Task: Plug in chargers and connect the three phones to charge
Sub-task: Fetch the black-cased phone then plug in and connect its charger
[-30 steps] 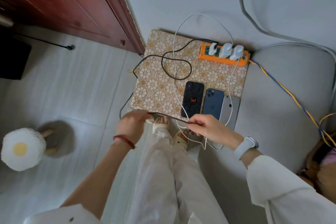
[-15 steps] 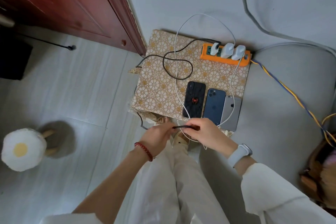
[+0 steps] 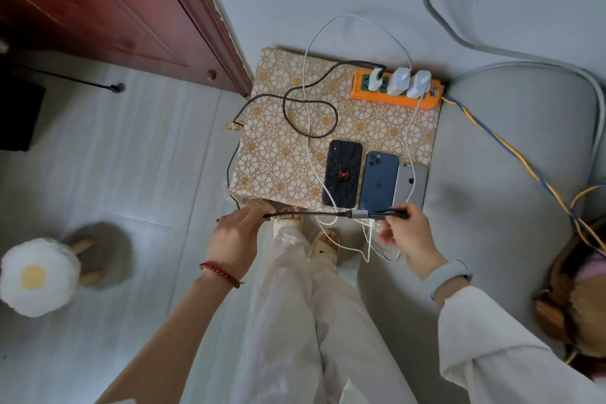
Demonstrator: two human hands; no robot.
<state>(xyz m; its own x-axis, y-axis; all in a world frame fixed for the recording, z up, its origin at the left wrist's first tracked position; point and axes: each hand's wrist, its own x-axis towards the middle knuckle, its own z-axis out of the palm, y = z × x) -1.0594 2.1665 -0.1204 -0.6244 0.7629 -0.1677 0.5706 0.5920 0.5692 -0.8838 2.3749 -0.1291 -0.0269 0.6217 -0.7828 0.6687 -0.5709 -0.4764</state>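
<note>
Three phones lie face down, side by side and touching, along the near edge of a small counter (image 3: 278,154) covered in a gold floral cloth: a black phone (image 3: 342,179) with a red spider mark on the left, a blue phone (image 3: 378,182) in the middle, and a silver phone (image 3: 411,184) on the right. At the far edge sits one orange power strip (image 3: 395,97) with three white chargers (image 3: 400,84) plugged into it in a row. One black braided cable (image 3: 311,108) runs from the leftmost charger, loops once across the cloth, drops over the counter's left side and comes up to the hands. Two white cables (image 3: 308,82) leave the other chargers; one arcs back behind the counter and down across the cloth, the other runs over the silver phone, and both hang off the near edge with their ends dangling unplugged. The left hand (image 3: 234,241) pinches the black cable between its curled fingers, and the right hand (image 3: 406,236) pinches the cable's end just past a grey splitter sleeve (image 3: 359,214), so the cable is stretched taut between the two hands just in front of the phones. Whether any plug tip touches a phone cannot be told. An orange-and-blue twisted cord (image 3: 505,144) leads off the strip to the right.
</note>
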